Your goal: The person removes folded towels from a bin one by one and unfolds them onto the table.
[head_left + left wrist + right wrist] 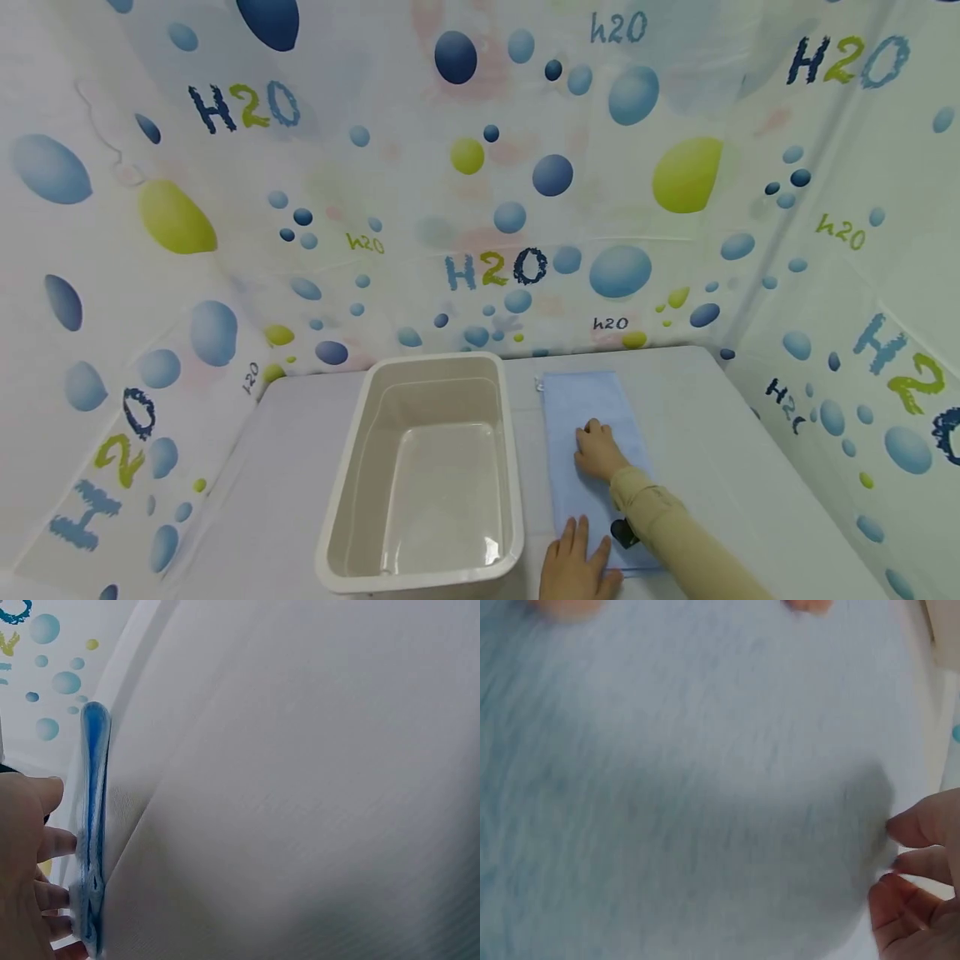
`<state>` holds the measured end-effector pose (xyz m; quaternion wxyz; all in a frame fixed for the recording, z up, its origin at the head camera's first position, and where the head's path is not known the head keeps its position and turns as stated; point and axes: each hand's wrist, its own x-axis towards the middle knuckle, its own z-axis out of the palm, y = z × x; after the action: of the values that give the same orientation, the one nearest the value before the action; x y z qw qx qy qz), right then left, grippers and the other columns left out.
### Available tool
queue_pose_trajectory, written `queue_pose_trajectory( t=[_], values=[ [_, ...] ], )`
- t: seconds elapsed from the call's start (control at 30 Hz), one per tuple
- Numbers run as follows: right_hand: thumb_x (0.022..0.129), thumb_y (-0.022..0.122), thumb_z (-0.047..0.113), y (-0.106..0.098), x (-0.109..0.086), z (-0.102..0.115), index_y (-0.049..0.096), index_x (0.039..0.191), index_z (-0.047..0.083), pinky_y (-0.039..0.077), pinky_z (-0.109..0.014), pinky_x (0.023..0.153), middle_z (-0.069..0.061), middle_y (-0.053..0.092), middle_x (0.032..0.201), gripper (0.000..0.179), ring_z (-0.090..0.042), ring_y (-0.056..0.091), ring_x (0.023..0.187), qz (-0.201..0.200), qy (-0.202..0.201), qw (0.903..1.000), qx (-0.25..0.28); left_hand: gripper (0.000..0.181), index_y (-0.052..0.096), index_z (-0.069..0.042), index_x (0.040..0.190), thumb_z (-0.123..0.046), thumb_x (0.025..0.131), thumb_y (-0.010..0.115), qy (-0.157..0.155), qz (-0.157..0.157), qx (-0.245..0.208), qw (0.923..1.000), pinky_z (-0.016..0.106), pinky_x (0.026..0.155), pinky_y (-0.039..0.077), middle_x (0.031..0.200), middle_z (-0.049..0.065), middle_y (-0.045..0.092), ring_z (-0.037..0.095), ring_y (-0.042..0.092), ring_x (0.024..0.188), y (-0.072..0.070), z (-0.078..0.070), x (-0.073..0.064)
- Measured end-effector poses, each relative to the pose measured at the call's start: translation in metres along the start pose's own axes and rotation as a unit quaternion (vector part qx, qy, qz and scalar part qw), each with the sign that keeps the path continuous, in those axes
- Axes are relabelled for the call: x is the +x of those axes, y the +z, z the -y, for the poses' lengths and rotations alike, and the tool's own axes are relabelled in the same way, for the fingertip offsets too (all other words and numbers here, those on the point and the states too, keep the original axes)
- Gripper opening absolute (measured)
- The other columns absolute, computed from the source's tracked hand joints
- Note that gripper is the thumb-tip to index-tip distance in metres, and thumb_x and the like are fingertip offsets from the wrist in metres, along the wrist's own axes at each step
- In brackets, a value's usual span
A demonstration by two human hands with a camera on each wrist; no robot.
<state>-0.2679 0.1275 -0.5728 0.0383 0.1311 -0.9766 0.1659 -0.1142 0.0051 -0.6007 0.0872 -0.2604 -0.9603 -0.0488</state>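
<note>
A light-blue folded cloth (581, 400) lies flat as a long strip to the right of the tub. At its near end rests my left hand (576, 565), fingers spread on the cloth. In the left wrist view, the left fingertips (56, 844) touch the cloth's side, where its layered folded edge (95, 772) shows. My right hand (597, 450) is on the middle of the strip, its fingers bent and their tips down on the fabric. In the right wrist view, the thumb and fingertips (911, 825) touch the cloth surface (705, 787) close together, with no raised fabric visible between them.
An upright beige plastic tub (423, 575) stands just left of the cloth, its rim close to the left hand. A pale cover lies over the table (750, 467). Patterned sheets (480, 200) with H2O lettering enclose the back and sides. A dark device (624, 533) sits under the right wrist.
</note>
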Motion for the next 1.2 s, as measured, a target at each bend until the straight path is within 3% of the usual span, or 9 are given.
queue_pose_trajectory(
  t=[0.27,0.53,0.7,0.87,1.03,1.2],
  values=[
    [0.085,0.057,0.005,0.01,0.008,0.022,0.061,0.113,-0.006,0.045,-0.046,0.079,-0.022,0.053,0.102,0.031,-0.034,0.049,0.09,0.008,-0.047,0.9985,0.025,0.053,0.057,-0.032,0.127,-0.058,0.095,0.023,0.026,0.004,-0.019,0.9995,0.033,0.085,0.049,0.135,0.006,0.052,0.024,0.052,0.122,0.0,0.006,-0.009],
    [0.077,0.072,0.017,0.012,0.01,0.04,0.067,0.1,0.001,0.045,-0.045,0.071,-0.018,0.052,0.092,0.029,-0.031,0.047,0.081,-0.013,-0.053,0.9985,0.004,0.048,0.062,-0.027,0.12,-0.055,0.095,0.032,0.05,-0.074,0.01,0.996,0.028,0.08,0.05,0.128,0.008,0.058,0.025,0.058,0.114,0.006,0.011,-0.018],
    [0.074,0.072,0.01,0.014,0.012,0.046,0.068,0.092,0.002,0.046,-0.043,0.066,-0.019,0.053,0.088,0.02,-0.031,0.048,0.077,-0.032,-0.051,0.9978,-0.027,0.049,0.062,-0.026,0.121,-0.056,0.094,0.034,0.044,-0.093,0.032,0.9942,0.028,0.078,0.051,0.125,0.007,0.059,0.026,0.06,0.11,0.006,0.015,-0.021],
    [0.075,0.069,0.005,0.011,0.015,0.047,0.068,0.086,0.001,0.047,-0.042,0.064,-0.018,0.056,0.081,0.011,-0.03,0.051,0.07,-0.031,-0.052,0.9969,-0.049,0.051,0.061,-0.024,0.122,-0.059,0.092,0.037,0.011,-0.094,0.025,0.9952,0.028,0.079,0.051,0.123,0.01,0.058,0.028,0.059,0.107,0.003,0.015,-0.021],
    [0.077,0.06,-0.002,0.001,0.019,0.04,0.069,0.094,-0.003,0.051,-0.044,0.073,-0.02,0.064,0.086,0.019,-0.035,0.062,0.079,0.001,-0.015,0.9998,0.014,0.058,0.058,-0.018,0.123,-0.061,0.085,0.048,-0.018,-0.151,0.04,0.9876,0.025,0.077,0.05,0.118,0.012,0.061,0.024,0.061,0.101,0.009,0.018,-0.02],
    [0.077,0.054,-0.005,-0.011,0.021,0.023,0.069,0.1,-0.005,0.049,-0.048,0.087,-0.022,0.066,0.098,0.027,-0.039,0.061,0.097,0.028,0.033,0.9951,0.089,0.065,0.056,-0.011,0.123,-0.059,0.08,0.057,-0.03,-0.198,0.024,0.9795,0.024,0.074,0.049,0.114,0.013,0.062,0.022,0.062,0.097,0.015,0.022,-0.018]
  ],
)
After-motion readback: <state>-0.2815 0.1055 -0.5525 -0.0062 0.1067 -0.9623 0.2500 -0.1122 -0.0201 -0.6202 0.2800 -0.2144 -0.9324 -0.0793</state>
